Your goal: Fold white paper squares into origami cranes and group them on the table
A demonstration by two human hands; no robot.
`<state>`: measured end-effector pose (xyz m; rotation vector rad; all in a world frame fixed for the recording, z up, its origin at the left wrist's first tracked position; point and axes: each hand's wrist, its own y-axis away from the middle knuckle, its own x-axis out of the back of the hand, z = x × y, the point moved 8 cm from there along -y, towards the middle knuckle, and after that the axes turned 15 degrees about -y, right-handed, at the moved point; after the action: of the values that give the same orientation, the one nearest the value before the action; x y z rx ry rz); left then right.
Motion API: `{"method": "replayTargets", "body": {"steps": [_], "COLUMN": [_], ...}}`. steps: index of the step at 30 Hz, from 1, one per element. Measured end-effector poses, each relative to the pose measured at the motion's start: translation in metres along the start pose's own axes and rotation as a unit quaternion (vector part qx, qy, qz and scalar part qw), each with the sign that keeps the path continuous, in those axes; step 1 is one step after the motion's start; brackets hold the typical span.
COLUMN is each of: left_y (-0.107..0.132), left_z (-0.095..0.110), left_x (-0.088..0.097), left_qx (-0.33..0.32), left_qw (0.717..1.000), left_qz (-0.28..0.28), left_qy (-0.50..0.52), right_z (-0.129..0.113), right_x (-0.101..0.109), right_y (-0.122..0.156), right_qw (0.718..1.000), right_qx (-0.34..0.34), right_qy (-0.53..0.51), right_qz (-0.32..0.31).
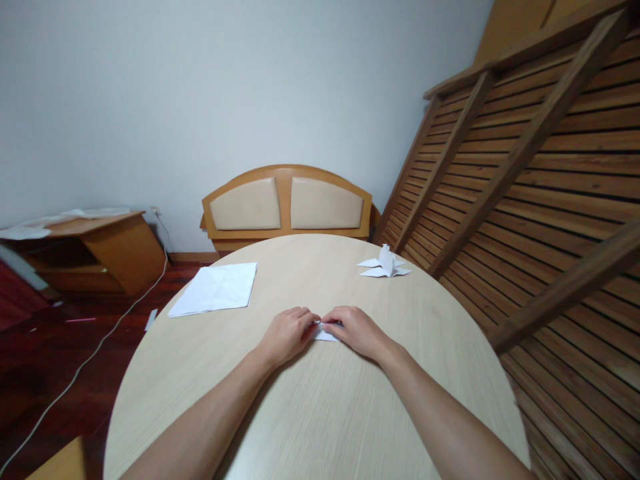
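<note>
A small folded piece of white paper lies near the middle of the round table, mostly covered by my hands. My left hand grips its left side, fingers bent and pressed together. From the other side my right hand holds it, with thumb and fingers closed at the upper edge. The two hands' fingertips almost meet over the paper. How it is folded underneath them cannot be made out.
A stack of square white paper sheets lies at the table's left. Folded white paper pieces stand at the far right. The pale table is round. Wooden slatted panels lean close on the right; a cable crosses the floor.
</note>
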<state>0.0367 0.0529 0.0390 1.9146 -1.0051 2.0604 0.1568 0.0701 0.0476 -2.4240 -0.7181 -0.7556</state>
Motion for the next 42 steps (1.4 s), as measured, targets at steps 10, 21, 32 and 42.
{"method": "replayTargets", "body": {"steps": [10, 21, 32, 42], "left_y": [-0.001, 0.004, 0.008, 0.003], "left_z": [0.003, -0.013, -0.046, -0.026], "left_x": [0.002, 0.018, -0.01, -0.01], "left_qx": [-0.001, 0.061, 0.255, 0.264], "left_qw": [0.999, 0.991, 0.795, 0.717], "left_qz": [-0.011, 0.108, 0.165, 0.095], "left_qy": [-0.035, 0.042, 0.525, 0.639], "right_z": [0.005, 0.007, 0.036, 0.02], "right_x": [0.0, 0.012, 0.014, 0.0], "right_y": [0.002, 0.003, -0.006, -0.009], "right_qw": [1.0, 0.997, 0.883, 0.868], "right_qx": [-0.017, -0.022, -0.082, -0.074], "right_qy": [0.001, -0.013, -0.43, -0.478], "right_qz": [0.019, 0.072, 0.171, 0.113]}}
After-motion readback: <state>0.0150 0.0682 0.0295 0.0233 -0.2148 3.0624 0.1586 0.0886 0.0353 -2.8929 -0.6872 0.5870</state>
